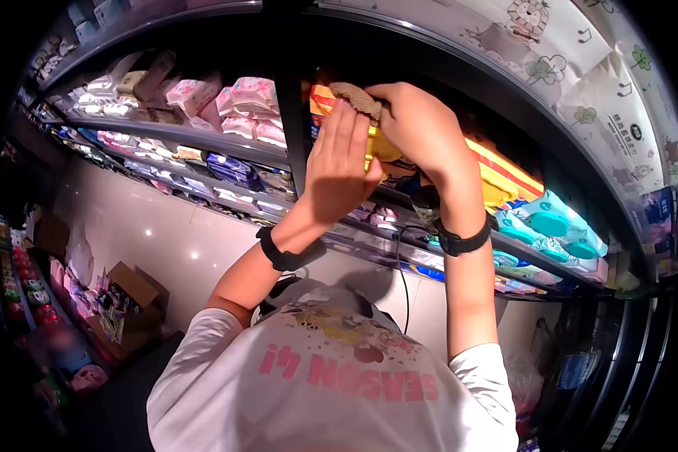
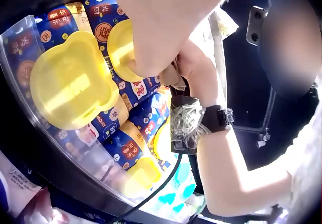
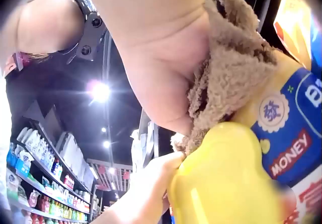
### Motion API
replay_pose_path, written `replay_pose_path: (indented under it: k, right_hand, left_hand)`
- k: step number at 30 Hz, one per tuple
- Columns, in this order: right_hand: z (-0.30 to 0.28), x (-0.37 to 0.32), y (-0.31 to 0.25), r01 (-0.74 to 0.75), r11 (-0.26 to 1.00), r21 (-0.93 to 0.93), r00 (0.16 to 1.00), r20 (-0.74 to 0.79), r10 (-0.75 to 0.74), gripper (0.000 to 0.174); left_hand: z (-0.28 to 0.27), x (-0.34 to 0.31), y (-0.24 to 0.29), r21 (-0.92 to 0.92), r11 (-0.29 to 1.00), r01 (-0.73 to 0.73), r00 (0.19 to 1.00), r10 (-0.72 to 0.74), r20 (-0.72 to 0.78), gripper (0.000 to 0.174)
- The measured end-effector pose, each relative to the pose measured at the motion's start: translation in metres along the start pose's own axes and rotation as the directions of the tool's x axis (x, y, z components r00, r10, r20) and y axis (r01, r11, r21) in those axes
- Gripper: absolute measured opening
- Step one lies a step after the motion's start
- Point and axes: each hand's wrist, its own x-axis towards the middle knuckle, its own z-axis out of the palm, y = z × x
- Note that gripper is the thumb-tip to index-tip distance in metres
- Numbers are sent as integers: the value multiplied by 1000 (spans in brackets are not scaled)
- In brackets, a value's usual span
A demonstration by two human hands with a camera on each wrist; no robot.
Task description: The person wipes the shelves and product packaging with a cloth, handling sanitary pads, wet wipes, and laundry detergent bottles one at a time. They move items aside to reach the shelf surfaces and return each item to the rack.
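My right hand [image 1: 422, 124] grips a brown fuzzy cloth [image 3: 236, 63] and holds it against the wipe packs on the shelf. Straight fingers of my left hand [image 1: 337, 169] lie over the pack front beside the cloth, with the thumb apart. The packs [image 2: 103, 12] are blue and gold with "MONEY" lettering and yellow moulded lids [image 2: 73, 80]. In the right wrist view, a yellow lid [image 3: 221, 178] stands just below the cloth, next to the left hand [image 3: 146, 189]. The left wrist view shows the right hand [image 2: 193, 65] partly hidden behind the left.
A clear plastic shelf guard [image 2: 25, 68] runs before the packs. Turquoise wipe packs [image 1: 554, 226] stand to the right, pink packs [image 1: 252, 102] to the left. A black cable [image 1: 405, 279] hangs by my body. An open cardboard box [image 1: 132, 294] sits on the floor.
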Motion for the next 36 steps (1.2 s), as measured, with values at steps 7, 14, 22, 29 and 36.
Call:
replay_pose_path:
  k: [7,14,22,29,36]
  right_hand:
    - [-30,-19,17,-411,873,-263,909,-48,414,32]
    - [-12,4,-1,-120,992,26,983,143,115,33]
    - [9,37,5,-192,881,-432,969,61,241,36]
    - [4,23,38,-212,760,-615,946,-325,1,27]
    - [11,-2,-17,-218,922,-320,973,-145,180,25]
  left_hand:
    - [-14,5,-2,41,998,41,988,-46,146,61]
    - [-11,2,-9,-67,997,27,992,-18,125,50]
    - [-13,-2,-22,10,993,-121,972,116,205,56]
    - [-8,-6,-30,-63,984,-164,961,174,217,70]
    - [-1,-10,-38,-168,959,-227,955,253,155,51]
